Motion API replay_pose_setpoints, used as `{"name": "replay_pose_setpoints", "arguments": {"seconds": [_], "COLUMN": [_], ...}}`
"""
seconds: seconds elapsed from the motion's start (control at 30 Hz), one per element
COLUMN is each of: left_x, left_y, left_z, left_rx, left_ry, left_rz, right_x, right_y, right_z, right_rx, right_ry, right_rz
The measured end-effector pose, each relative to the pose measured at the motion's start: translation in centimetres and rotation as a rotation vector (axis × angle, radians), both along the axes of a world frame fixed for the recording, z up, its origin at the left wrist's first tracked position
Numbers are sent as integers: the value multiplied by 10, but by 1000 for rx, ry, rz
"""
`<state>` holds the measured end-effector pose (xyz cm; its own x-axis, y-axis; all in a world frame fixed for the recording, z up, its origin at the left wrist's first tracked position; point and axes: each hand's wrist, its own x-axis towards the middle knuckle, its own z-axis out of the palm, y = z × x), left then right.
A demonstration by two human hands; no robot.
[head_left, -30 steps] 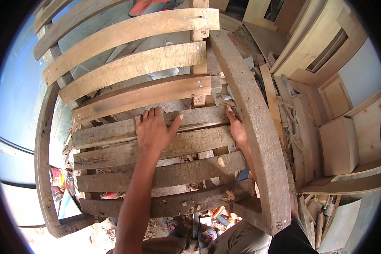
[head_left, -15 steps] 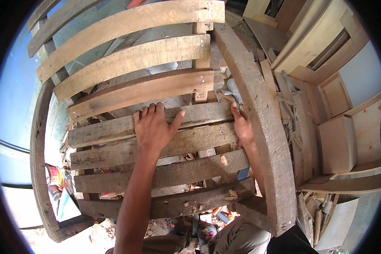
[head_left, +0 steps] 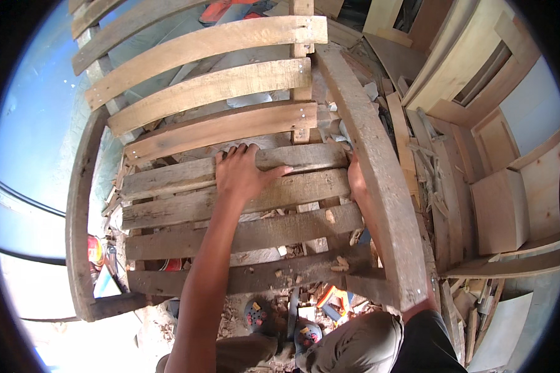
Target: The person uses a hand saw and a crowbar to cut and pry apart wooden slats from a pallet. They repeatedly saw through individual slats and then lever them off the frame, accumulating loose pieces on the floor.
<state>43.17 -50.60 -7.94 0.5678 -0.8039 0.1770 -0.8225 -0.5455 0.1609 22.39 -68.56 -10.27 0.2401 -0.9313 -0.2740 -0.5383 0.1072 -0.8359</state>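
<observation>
Centrally stands one slatted wooden chair (head_left: 242,124), back (head_left: 208,89) toward twelve o'clock; left grip (head_left: 239,174), ten o'clock, half-curled, holds its rear seat slat (head_left: 168,179); right grip (head_left: 356,178), three o'clock, partly hidden by armrest (head_left: 374,168), closure unclear.

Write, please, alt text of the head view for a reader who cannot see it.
A person's left hand lies over the rear seat slat of a slatted wooden chair, and the right hand is at that slat's right end, beside the thick armrest. Wooden panels are at the right.
</observation>
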Motion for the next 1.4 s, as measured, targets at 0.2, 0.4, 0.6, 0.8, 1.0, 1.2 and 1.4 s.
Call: {"name": "replay_pose_setpoints", "arguments": {"seconds": [0.2, 0.4, 0.6, 0.8, 1.0, 1.2, 1.4], "left_x": [13, 26, 63, 73, 0, -93, -167], "left_y": [9, 60, 127, 199, 275, 291, 308], "left_z": [52, 69, 130, 235, 334, 281, 170], "left_rx": [144, -50, -761, -1285, -1171, -1255, -1216], "left_ry": [162, 58, -55, 104, 660, 1322, 1827], "left_rz": [91, 78, -123, -90, -300, -320, -476], "right_x": [-43, -174, -279, -296, -245, -217, -192], "right_y": [14, 43, 137, 148, 209, 311, 385], "right_z": [36, 5, 38, 107, 140, 111, 146], "right_rx": [51, 83, 159, -44, -139, -40, -340], "right_ry": [-192, -509, -475, -517, -564, -688, -462], "right_rz": [-36, -49, -157, 20, 402, 734, 737]}}
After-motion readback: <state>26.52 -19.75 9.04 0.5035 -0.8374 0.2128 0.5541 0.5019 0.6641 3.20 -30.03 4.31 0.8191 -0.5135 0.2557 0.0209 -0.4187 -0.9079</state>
